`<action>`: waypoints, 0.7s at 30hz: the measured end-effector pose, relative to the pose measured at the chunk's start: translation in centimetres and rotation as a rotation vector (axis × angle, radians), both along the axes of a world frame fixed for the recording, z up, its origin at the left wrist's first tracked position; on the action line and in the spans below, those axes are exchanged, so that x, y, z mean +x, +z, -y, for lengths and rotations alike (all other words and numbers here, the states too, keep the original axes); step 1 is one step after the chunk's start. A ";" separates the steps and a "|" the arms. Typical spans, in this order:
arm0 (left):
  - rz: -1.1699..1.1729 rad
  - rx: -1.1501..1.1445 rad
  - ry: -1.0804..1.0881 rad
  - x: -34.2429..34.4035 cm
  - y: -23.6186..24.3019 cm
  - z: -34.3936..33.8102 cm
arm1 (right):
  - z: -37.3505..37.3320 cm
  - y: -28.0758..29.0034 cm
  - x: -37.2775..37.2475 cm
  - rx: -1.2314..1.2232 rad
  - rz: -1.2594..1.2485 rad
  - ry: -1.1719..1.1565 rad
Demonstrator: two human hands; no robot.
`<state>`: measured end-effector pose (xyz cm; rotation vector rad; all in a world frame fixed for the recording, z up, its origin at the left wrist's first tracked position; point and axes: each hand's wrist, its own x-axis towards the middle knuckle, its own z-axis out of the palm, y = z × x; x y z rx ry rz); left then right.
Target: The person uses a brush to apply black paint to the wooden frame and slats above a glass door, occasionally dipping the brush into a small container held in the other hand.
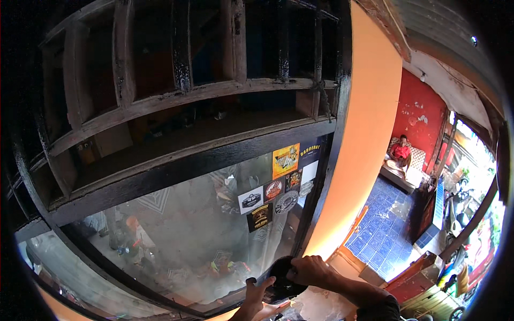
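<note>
My left hand (pixel 256 297) grips the left side of a black container (pixel 281 288) at the bottom centre, thumb raised near its rim. My right hand (pixel 310 272) is closed at the container's upper right, fingers bent down at the rim; whether they also hold a small tool is hidden. The container is just in front of a dark-framed window pane (pixel 160 224) with several stickers at its upper right. Above the pane is a wooden grille (pixel 235 43) with patchy black paint on its bars.
An orange wall strip (pixel 369 123) borders the window. To the right lies a blue-tiled floor (pixel 375 235), with a person (pixel 399 152) on a pale sofa (pixel 393 179) against a red wall. A low tiled partition (pixel 431 214), a wooden railing and parked motorbikes stand at the far right.
</note>
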<state>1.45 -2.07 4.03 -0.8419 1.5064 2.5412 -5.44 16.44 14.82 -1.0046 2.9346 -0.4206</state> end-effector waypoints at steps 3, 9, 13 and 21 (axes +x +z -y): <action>0.010 -0.013 -0.033 0.1 -0.2 0.5 | 0.2 -0.1 0.2 0.074 0.023 -0.010; 0.105 -0.033 -0.037 0.3 0.7 1.5 | 0.0 0.3 0.3 0.033 0.029 -0.026; 0.109 0.022 -0.028 0.9 1.2 1.7 | 0.1 0.3 0.2 -0.133 0.191 0.036; -0.042 0.001 -0.166 1.4 0.7 3.3 | 0.4 -0.9 -0.1 -0.166 0.213 -0.010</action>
